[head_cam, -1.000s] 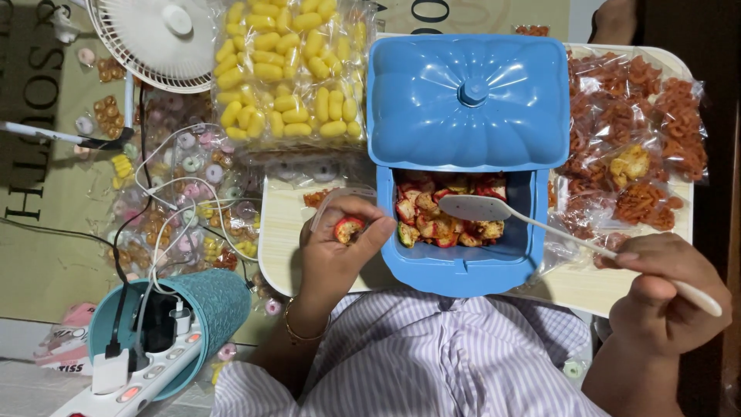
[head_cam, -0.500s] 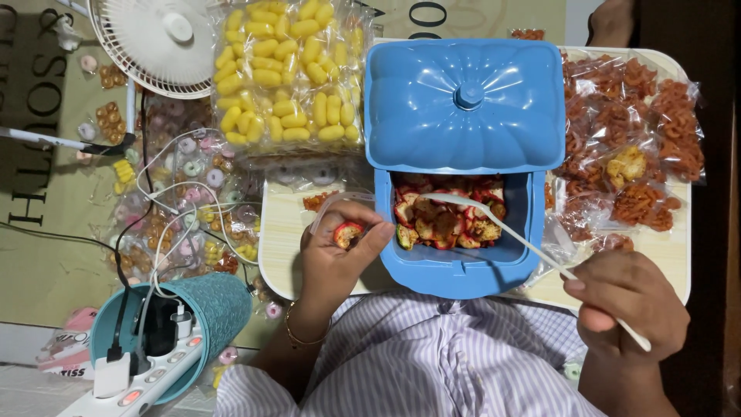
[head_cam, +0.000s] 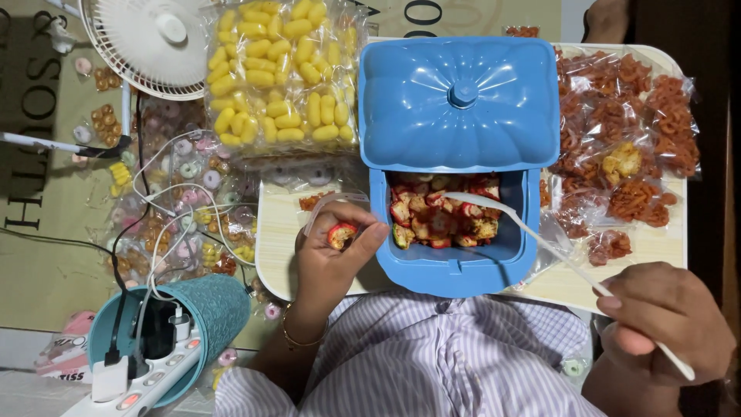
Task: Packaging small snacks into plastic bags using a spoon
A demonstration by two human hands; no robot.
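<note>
**Head view: snack piece in my left hand, spoon in my right**

Head view, nearest first: my striped shirt (head_cam: 432, 359) fills the bottom edge. My right hand (head_cam: 670, 320) is low at the right, fingers closed around the handle end of a long white spoon (head_cam: 540, 239). The spoon runs up and left, and its bowl lies in the open part of the blue container (head_cam: 455, 266), on the red and green snack pieces (head_cam: 440, 216) inside. My left hand (head_cam: 332, 259) sits just left of the container, fingers curled shut on one round red snack piece (head_cam: 341, 234), with a clear bag (head_cam: 328, 202) at my fingertips. Both hands are over the pale tabletop (head_cam: 274, 247). To the left, on the floor, stands a teal cup (head_cam: 204, 309) holding a power strip (head_cam: 127, 378) with cables. Farther off, the blue lid (head_cam: 461, 100) covers the back part of the container. Left of it lies a bag of yellow puffs (head_cam: 282, 73), right of it bags of orange-red snacks (head_cam: 625, 123). A white fan (head_cam: 150, 38) stands at the top left.
</note>
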